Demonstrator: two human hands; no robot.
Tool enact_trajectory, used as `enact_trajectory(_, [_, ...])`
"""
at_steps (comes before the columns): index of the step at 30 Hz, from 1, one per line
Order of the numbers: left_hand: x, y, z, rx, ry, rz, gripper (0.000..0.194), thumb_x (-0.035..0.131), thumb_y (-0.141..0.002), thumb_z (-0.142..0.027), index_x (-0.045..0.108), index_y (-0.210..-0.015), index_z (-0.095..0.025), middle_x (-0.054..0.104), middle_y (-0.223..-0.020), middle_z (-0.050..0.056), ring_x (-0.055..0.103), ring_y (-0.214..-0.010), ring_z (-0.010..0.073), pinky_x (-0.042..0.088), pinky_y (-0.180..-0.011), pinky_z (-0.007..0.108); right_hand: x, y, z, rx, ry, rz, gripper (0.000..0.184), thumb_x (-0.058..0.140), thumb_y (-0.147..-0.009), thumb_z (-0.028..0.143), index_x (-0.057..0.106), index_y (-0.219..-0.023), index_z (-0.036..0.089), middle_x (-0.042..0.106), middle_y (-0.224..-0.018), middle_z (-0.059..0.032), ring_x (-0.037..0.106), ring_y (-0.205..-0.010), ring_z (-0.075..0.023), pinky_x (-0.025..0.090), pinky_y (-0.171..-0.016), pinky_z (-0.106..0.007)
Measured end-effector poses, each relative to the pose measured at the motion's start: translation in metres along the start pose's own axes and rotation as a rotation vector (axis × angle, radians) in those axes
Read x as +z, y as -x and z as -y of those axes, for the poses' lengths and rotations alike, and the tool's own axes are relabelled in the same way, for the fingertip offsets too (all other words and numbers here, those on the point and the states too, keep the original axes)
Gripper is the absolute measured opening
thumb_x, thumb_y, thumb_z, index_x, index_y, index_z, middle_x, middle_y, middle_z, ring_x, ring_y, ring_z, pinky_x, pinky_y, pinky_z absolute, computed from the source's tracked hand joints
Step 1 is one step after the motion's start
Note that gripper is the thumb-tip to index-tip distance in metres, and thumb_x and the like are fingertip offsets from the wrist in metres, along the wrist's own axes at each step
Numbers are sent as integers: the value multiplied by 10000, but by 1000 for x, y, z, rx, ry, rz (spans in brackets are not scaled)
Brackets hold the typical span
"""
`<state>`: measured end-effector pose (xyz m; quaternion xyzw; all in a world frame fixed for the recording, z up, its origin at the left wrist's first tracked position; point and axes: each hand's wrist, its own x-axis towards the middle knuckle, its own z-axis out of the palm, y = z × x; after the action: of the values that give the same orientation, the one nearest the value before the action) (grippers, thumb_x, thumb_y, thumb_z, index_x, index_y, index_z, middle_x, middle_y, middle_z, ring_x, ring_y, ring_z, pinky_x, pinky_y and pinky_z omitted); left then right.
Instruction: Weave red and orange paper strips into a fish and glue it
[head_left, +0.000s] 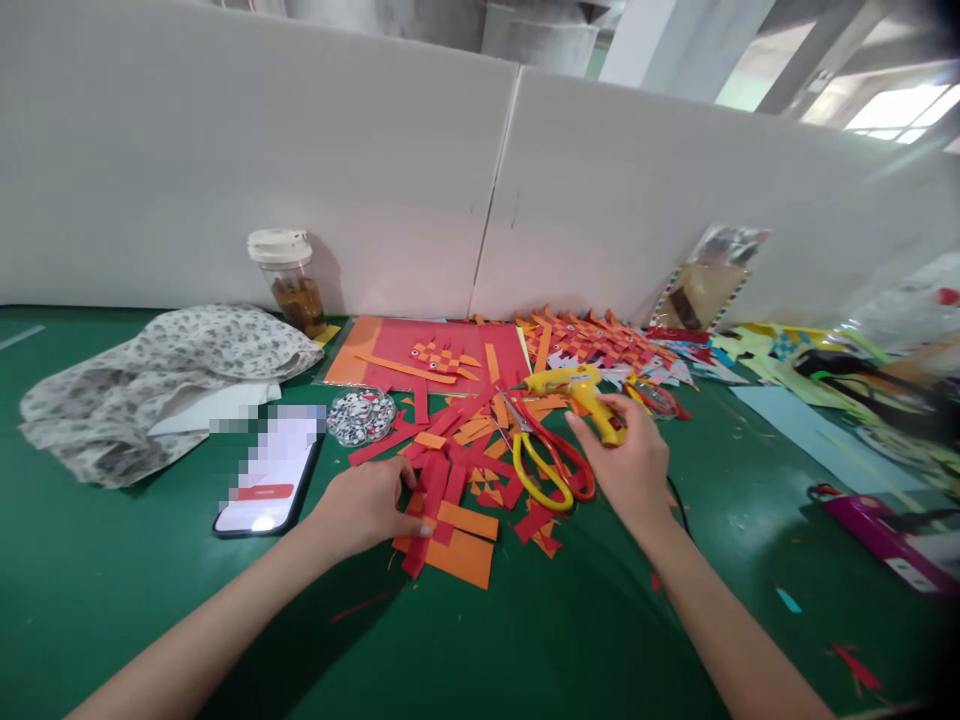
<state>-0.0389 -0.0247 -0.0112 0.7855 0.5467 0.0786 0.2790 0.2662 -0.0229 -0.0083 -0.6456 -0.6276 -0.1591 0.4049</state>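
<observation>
My right hand (pixel 634 455) is closed round the handle of a yellow hot glue gun (pixel 561 381), whose nozzle points left over the paper scraps. Curled at the near end of the scrap pile, my left hand (pixel 373 505) grips interlaced red and orange paper strips (pixel 457 545), its thumb lying on top. Some of its fingers are hidden. Between the hands lie scissors (pixel 541 478) with one yellow and one red handle, blades pointing away. A small woven paper fish (pixel 442 357) rests on red and orange sheets (pixel 375 338) behind the pile.
Left are a phone (pixel 274 470), a patterned cloth (pixel 187 350), a lidded drink cup (pixel 289 280) and a dish of googly eyes (pixel 361 416). Woven paper fish (pixel 600 342) pile up at the back right. A purple power strip (pixel 885 540) lies right. A white partition (pixel 300 150) stands behind.
</observation>
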Motion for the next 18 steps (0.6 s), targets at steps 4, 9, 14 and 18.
enact_trajectory(4, [5,-1,3,29,72,3,351,688,-557,-487,529,-711,-215,600,-673,-18,564,-586,175,284,-467,232,7,-10,-13,-23,33,46,362,545,-807,458,497,-1039,184,608,-973,-107,568,-913,-259,451,-782,-380])
enact_trajectory(9, [-2,3,-3,94,260,7,269,675,-629,-434,543,-674,-204,594,-666,-23,554,-615,164,364,-523,247,28,3,-13,-49,31,145,355,535,-815,454,479,-1036,181,601,-966,-108,570,-903,-256,461,-752,-364])
enact_trajectory(14, [-21,10,-7,61,918,-7,373,694,-689,-361,586,-1014,-213,666,-943,42,628,-833,200,483,-681,291,35,9,0,-121,39,223,304,524,-828,410,499,-1013,169,593,-986,-114,553,-952,-259,449,-798,-376])
enact_trajectory(18, [-18,10,2,-110,1174,-162,304,713,-697,-349,625,-940,-190,683,-912,34,627,-720,143,458,-549,203,15,16,18,-228,133,264,245,520,-814,348,535,-964,155,547,-1023,-135,513,-1001,-285,431,-830,-397])
